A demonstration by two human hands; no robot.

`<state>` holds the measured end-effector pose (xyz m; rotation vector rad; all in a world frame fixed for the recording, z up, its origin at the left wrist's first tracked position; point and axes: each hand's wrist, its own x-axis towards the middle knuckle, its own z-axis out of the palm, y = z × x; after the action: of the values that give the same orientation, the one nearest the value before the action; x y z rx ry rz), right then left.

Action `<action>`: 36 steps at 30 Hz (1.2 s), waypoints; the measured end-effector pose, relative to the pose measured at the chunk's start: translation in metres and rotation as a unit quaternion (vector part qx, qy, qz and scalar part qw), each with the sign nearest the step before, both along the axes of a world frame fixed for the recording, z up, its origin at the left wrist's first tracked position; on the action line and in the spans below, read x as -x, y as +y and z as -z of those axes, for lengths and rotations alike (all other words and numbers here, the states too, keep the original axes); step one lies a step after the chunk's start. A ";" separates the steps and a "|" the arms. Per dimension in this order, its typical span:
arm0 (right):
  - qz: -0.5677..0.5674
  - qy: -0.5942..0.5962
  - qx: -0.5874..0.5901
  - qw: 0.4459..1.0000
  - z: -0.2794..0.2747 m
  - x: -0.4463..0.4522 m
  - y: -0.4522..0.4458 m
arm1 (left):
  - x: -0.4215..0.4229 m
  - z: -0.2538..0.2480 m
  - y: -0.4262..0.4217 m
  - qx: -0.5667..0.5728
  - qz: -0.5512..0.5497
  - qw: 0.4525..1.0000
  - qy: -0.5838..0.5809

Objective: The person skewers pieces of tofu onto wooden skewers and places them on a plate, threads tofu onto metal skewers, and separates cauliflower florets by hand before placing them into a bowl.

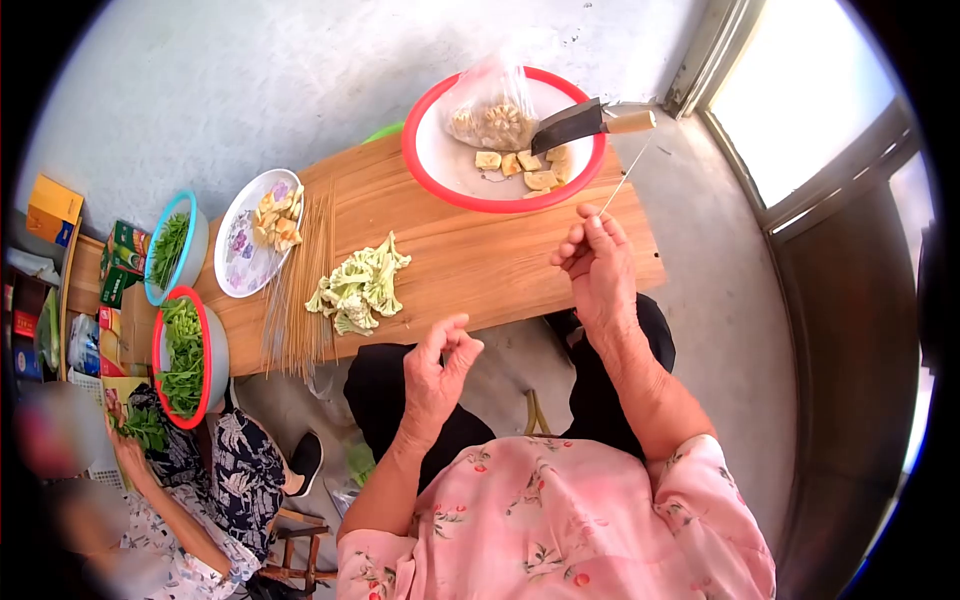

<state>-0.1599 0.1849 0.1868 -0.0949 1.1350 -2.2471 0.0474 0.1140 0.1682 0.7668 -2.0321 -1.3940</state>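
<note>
No words, brands, numbers or signs could be read. The dark green printed box [122, 262] carried markings too small and blurred to make out. Pale marks on the small red box [26, 323] and the small blue box [27, 363], both at the far left, were equally illegible.

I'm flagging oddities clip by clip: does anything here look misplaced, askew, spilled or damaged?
The cleaver looks precarious, perched on the edge of the red-rimmed basin with its handle jutting outside. The loose bamboo skewers lie splayed, some overhanging the wooden table. I see no spill.
</note>
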 end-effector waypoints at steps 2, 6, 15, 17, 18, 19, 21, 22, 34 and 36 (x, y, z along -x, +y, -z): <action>0.031 0.006 0.002 0.999 -0.006 0.008 0.001 | 0.016 0.010 -0.028 0.019 -0.016 1.000 0.003; 0.060 -0.008 -0.029 0.998 0.009 0.008 0.002 | 0.072 -0.004 -0.090 0.072 0.016 0.997 -0.027; -0.057 -0.014 -0.093 0.994 0.037 -0.005 0.023 | 0.253 0.065 -0.201 0.335 0.104 0.921 -0.167; -0.083 -0.017 -0.094 0.992 0.034 -0.004 0.027 | 0.276 0.091 -0.214 0.342 0.110 0.903 -0.236; -0.094 -0.020 -0.091 0.991 0.034 -0.003 0.029 | 0.283 0.099 -0.217 0.341 0.111 0.903 -0.237; -0.094 -0.022 -0.092 0.991 0.033 -0.001 0.032 | 0.289 0.106 -0.219 0.351 0.113 0.888 -0.274; -0.113 -0.041 -0.103 0.987 0.029 0.004 0.036 | 0.298 0.114 -0.218 0.359 0.116 0.872 -0.312; -0.113 -0.043 -0.104 0.987 0.029 0.006 0.036 | 0.303 0.113 -0.215 0.334 0.121 0.867 -0.348; -0.098 -0.087 -0.128 0.983 0.027 0.019 0.042 | 0.319 0.120 -0.200 0.231 0.100 0.857 -0.449; -0.092 -0.095 -0.114 0.985 0.027 0.020 0.043 | 0.322 0.111 -0.201 0.203 0.107 0.853 -0.469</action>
<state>-0.1802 0.2279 0.1598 0.1019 1.2174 -1.9061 -0.2741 -0.0874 0.0568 1.1890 -3.0969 -0.6266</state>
